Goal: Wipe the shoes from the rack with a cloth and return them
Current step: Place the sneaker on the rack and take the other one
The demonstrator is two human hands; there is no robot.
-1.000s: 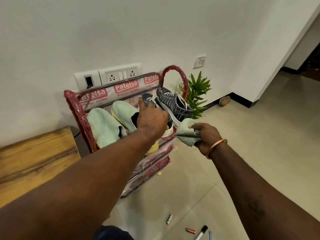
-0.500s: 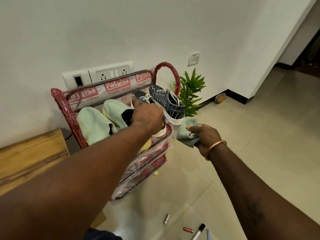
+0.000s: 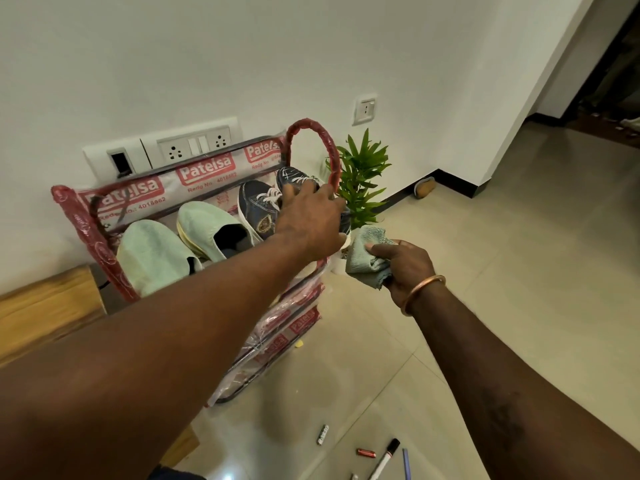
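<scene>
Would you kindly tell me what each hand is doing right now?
Left hand: gripping the dark blue lace-up sneaker.
Right hand: holding the crumpled grey-green cloth.

The rack [image 3: 194,174] wears glossy plastic wrap; the cloth [image 3: 367,261] looks soft and matt; the floor [image 3: 502,258] tiles are smooth and shiny.

White wall [image 3: 242,46], plain, evenly lit. Long socket panel [image 3: 162,150] low on wall; single socket [image 3: 365,107] further right. Black skirting [image 3: 457,183] along floor's far edge. Pale glossy tiled floor [image 3: 519,254]. Green potted plant [image 3: 360,174] at floor's edge by wall. Wooden bench [image 3: 45,306] at left. Dark doorway [image 3: 606,81] at far right corner. Two batteries [image 3: 322,434] and marker [image 3: 386,457] lying on floor, well apart from wall.
</scene>
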